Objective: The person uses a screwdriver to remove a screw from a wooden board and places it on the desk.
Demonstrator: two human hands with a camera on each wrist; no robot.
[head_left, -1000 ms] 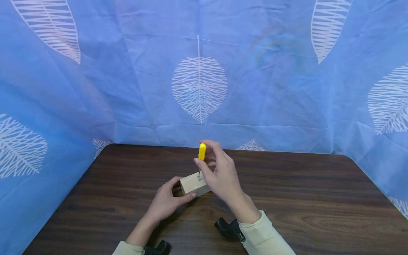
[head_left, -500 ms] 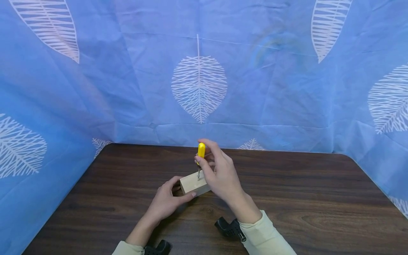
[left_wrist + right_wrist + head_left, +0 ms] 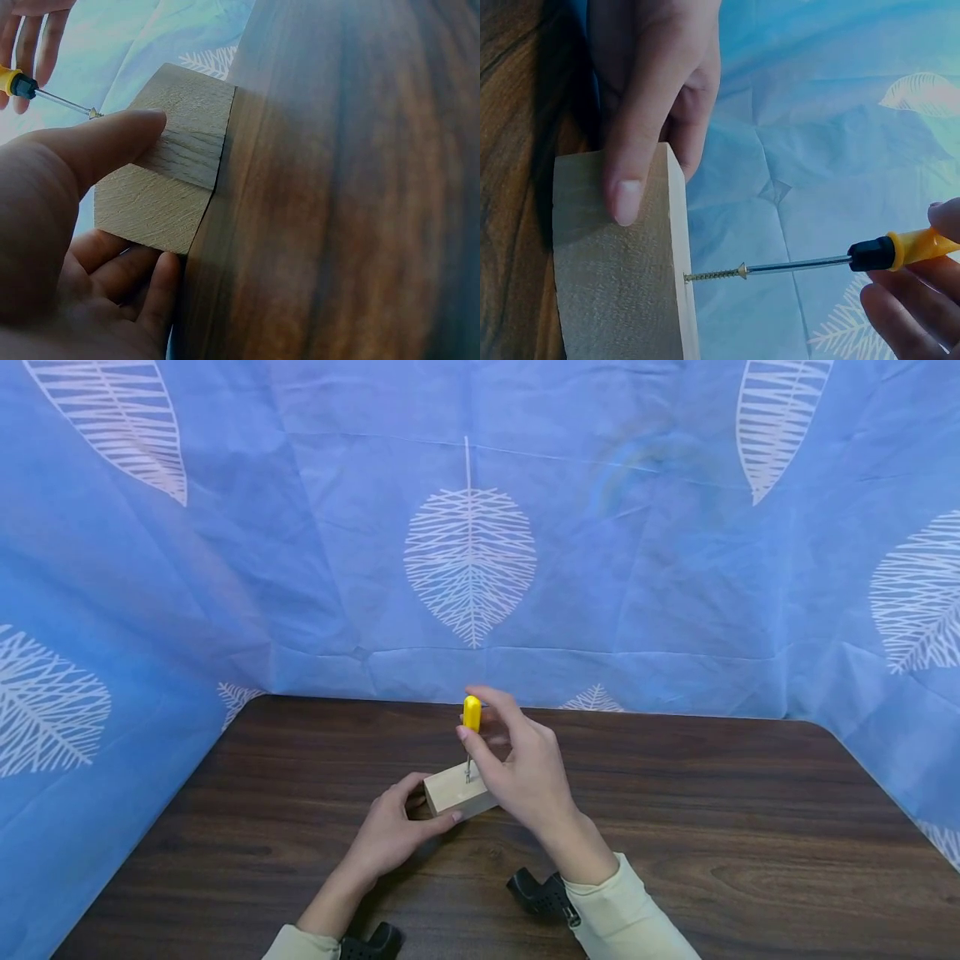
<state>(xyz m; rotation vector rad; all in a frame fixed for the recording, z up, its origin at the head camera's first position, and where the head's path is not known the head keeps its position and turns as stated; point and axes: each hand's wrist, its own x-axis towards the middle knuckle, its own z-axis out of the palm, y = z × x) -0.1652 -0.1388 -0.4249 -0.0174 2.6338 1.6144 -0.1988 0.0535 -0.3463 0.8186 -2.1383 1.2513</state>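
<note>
A pale wooden block (image 3: 453, 788) lies on the table, and my left hand (image 3: 390, 831) grips its left end, thumb on the near side and fingers on the far side. A brass-coloured screw (image 3: 716, 276) stands in the block's top face, its tip in the wood and most of its thread exposed. My right hand (image 3: 528, 768) holds a yellow-handled screwdriver (image 3: 472, 713) upright above the block, thumb and fingers around the handle. In the right wrist view the metal shaft (image 3: 799, 264) meets the screw's head in one line. My right hand hides the block's right end in the head view.
The dark wooden table (image 3: 712, 810) extends to both sides of the hands. A blue cloth (image 3: 337, 527) with white leaf prints hangs behind and beside it. Black wrist devices (image 3: 543, 893) are worn at both sleeves.
The right thumb and fingers have shifted slightly on the screwdriver handle, which now stands a little more upright. The block and left hand have stayed in place.
</note>
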